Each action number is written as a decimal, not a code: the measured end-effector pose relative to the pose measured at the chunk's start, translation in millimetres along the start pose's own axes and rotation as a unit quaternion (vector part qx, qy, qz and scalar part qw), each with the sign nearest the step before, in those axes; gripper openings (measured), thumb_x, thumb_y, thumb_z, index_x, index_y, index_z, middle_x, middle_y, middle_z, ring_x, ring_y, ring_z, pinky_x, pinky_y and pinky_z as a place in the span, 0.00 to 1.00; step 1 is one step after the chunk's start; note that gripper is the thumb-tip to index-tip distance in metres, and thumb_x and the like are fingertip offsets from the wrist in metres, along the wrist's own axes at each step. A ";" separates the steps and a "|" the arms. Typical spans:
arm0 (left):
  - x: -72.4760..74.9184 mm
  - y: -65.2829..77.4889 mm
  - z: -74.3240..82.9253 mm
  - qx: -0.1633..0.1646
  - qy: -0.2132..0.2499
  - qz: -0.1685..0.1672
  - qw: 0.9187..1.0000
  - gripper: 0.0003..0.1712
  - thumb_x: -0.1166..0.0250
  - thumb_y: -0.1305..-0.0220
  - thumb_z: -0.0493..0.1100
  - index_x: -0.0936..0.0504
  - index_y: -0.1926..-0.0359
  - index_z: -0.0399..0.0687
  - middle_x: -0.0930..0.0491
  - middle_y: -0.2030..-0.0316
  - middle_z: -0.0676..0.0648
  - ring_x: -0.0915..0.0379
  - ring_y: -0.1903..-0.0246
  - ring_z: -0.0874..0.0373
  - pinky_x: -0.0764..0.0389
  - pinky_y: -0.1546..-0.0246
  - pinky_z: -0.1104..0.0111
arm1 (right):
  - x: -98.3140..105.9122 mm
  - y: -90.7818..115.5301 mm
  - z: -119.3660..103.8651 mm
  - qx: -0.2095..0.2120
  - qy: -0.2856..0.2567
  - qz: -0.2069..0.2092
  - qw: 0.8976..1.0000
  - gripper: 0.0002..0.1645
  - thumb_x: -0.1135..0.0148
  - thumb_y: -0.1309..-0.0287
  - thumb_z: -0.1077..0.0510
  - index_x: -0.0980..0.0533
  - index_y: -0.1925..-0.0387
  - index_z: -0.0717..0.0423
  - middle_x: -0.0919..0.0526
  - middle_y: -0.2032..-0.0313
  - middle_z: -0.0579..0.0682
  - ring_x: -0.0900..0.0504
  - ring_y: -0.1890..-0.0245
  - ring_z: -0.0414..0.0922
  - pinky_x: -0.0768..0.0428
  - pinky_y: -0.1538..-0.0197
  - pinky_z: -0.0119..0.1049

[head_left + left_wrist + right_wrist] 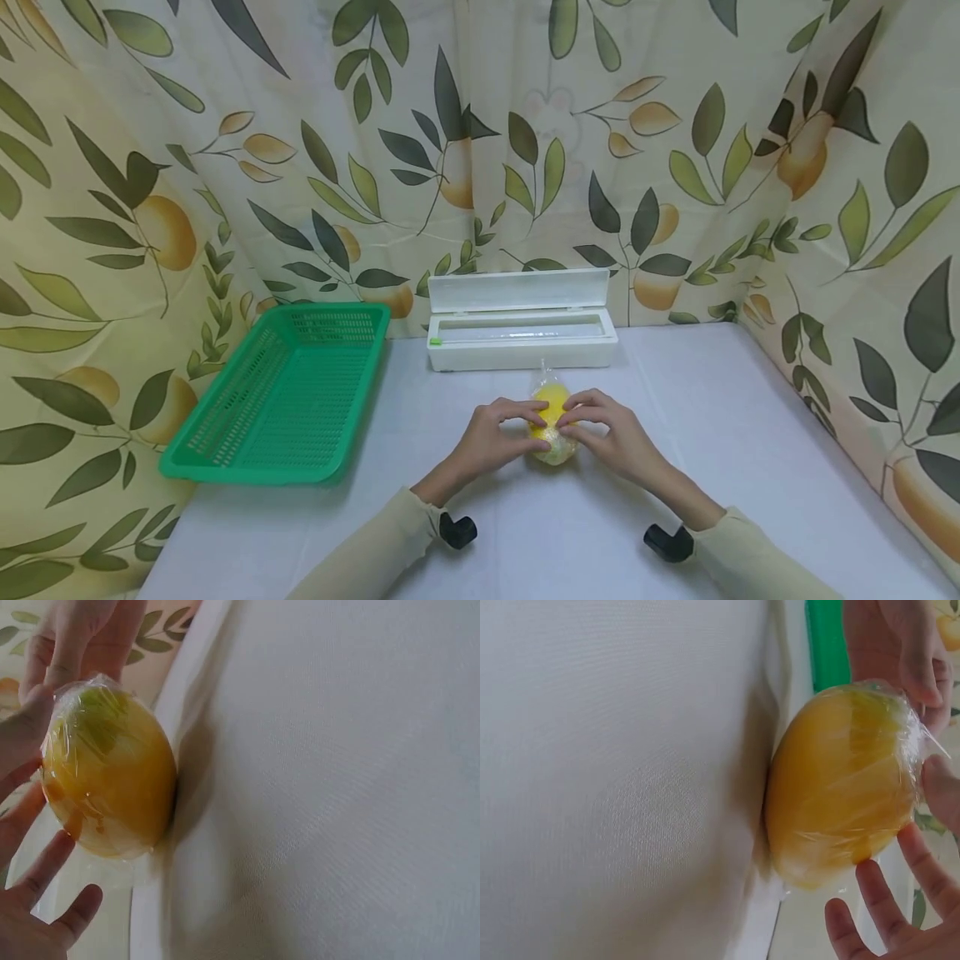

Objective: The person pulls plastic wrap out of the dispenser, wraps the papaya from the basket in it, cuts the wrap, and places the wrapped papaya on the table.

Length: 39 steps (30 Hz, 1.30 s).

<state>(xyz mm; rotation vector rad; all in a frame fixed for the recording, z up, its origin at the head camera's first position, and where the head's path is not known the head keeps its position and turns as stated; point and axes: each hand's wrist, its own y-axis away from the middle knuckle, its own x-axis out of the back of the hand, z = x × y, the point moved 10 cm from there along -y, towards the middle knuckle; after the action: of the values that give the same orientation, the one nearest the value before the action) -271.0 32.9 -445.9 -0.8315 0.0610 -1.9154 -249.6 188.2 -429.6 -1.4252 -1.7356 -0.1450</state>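
A yellow, oval mango (553, 397) with a greenish end lies on the white tabletop, wrapped in clear plastic film. Film gathers in a loose tuft (543, 375) at its far end and bunches on top. My left hand (487, 435) holds the wrapped fruit from the left, thumb and fingertips on the film. From the right, my right hand (618, 432) has its thumb and fingertips on the film over the fruit. Both wrist views show the mango (112, 776) close up, with the other fingers spread beside it. Exactly how the film is folded beneath the fingers cannot be seen.
Behind the fruit stands a long white film dispenser box (521, 358), its lid (519, 293) raised. To the left sits a green perforated plastic basket (247, 476). Leaf-patterned curtains (525, 225) enclose the white table (697, 400) at the back and sides.
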 end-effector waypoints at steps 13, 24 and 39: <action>-2.2 -3.1 1.2 -0.034 0.010 0.003 0.999 0.15 0.17 0.51 0.44 0.08 0.60 0.49 0.14 0.47 0.54 0.21 0.51 0.62 0.17 0.52 0.54 | 1.0 -6.0 1.3 -0.026 -0.011 -0.001 1.000 0.08 0.20 0.47 0.53 0.13 0.67 0.39 0.18 0.59 0.40 0.19 0.53 0.44 0.19 0.49 0.52; 0.6 -3.3 -1.4 -0.028 -0.018 0.007 0.999 0.07 0.22 0.41 0.44 0.12 0.64 0.49 0.18 0.42 0.48 0.25 0.40 0.50 0.21 0.45 0.52 | -5.2 -7.4 1.4 -0.017 -0.034 -0.065 0.997 0.06 0.27 0.38 0.53 0.13 0.59 0.40 0.18 0.49 0.46 0.21 0.45 0.50 0.19 0.48 0.52; -5.3 -10.0 -15.2 0.033 0.026 0.016 0.999 0.11 0.24 0.38 0.46 0.19 0.67 0.49 0.20 0.44 0.47 0.26 0.42 0.54 0.16 0.54 0.53 | -5.6 -7.5 8.4 -0.004 -0.077 -0.080 0.994 0.10 0.27 0.39 0.57 0.17 0.56 0.43 0.17 0.44 0.49 0.22 0.40 0.54 0.16 0.51 0.48</action>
<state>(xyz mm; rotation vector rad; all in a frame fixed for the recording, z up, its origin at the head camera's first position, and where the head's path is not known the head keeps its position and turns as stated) -286.1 37.4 -456.4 -0.7330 0.0425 -1.8993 -260.5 186.3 -435.5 -1.3305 -1.9781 -0.1314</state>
